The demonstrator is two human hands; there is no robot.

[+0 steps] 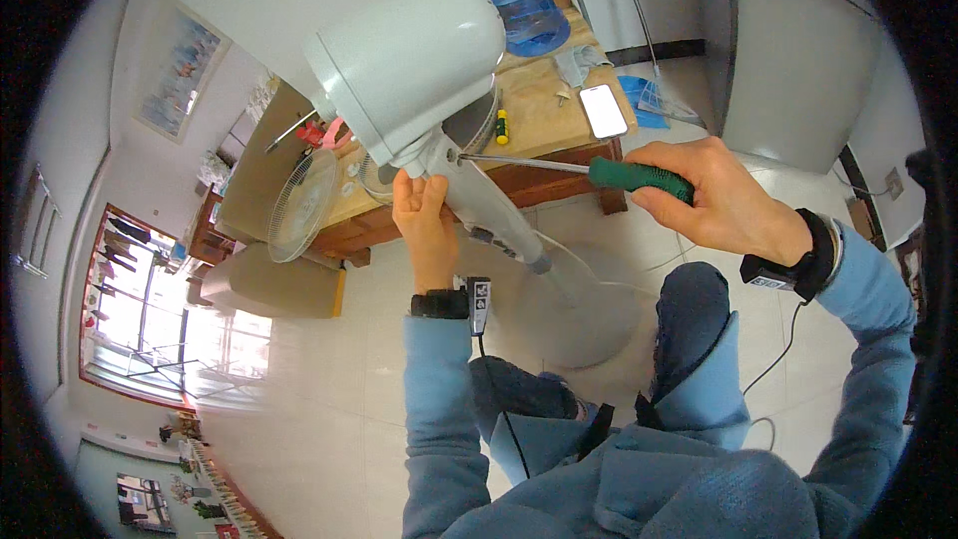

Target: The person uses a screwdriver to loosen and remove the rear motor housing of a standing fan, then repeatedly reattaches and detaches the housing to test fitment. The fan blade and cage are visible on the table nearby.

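Observation:
My right hand (704, 190) is closed round the green handle of a screwdriver (639, 178). Its long metal shaft reaches left to a screw point on the tilt joint of a white standing fan. My left hand (424, 215) has its fingers curled against the underside of that joint, just below the motor housing (404, 65). The fan's grey-white pole (499, 220) runs down to a round base (569, 324) on the floor, by my knees. The fan has no grille or blades on its housing.
A wooden table (539, 120) behind the fan holds a blue water jug (527, 5), a phone (602, 111) and a yellow screwdriver (502, 128). A detached grille (299, 210) leans at its left near cardboard (257, 165). Blue masks (639, 100) lie beyond; a pale cabinet (788, 60) stands right.

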